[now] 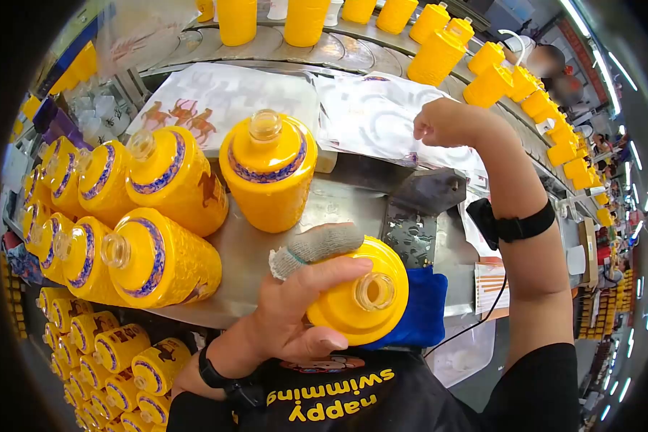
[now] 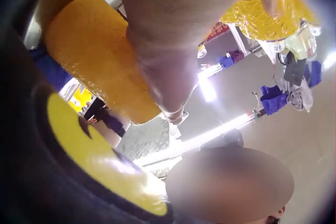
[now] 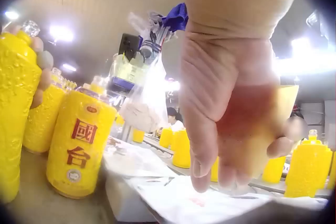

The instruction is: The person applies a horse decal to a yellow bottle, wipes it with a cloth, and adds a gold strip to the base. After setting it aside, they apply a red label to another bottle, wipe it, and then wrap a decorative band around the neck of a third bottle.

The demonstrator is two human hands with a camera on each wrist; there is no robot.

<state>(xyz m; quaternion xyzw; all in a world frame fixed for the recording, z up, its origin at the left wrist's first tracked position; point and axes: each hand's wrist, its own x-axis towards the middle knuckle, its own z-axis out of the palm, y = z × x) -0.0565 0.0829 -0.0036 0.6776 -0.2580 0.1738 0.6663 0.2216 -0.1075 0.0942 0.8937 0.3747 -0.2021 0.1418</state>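
Note:
My left hand (image 1: pixel 288 306) grips a yellow bottle (image 1: pixel 387 317) with a bare glass neck, tilted close to my body. Grey knitted sleeves (image 1: pixel 320 245) cover some of its fingers, and the thumb lies along the near side. In the left wrist view, the bottle's yellow body (image 2: pixel 89 50) shows beside the palm. My right hand (image 1: pixel 450 122) is over white printed sheets (image 1: pixel 381 111), its fingers loosely bent. The right wrist view shows the fingers (image 3: pixel 202 150) pointing down and a blurred reddish patch at the palm. Another yellow bottle (image 1: pixel 270 180) with a blue patterned collar band stands ahead.
Several banded yellow bottles (image 1: pixel 162 259) crowd the left of the metal table (image 1: pixel 245 263), with more below. A white sheet with brown horse prints (image 1: pixel 201 126) lies ahead. Beyond it a conveyor (image 1: pixel 324 50) carries yellow bottles. A blue cloth (image 1: pixel 425 309) lies near the table's front edge.

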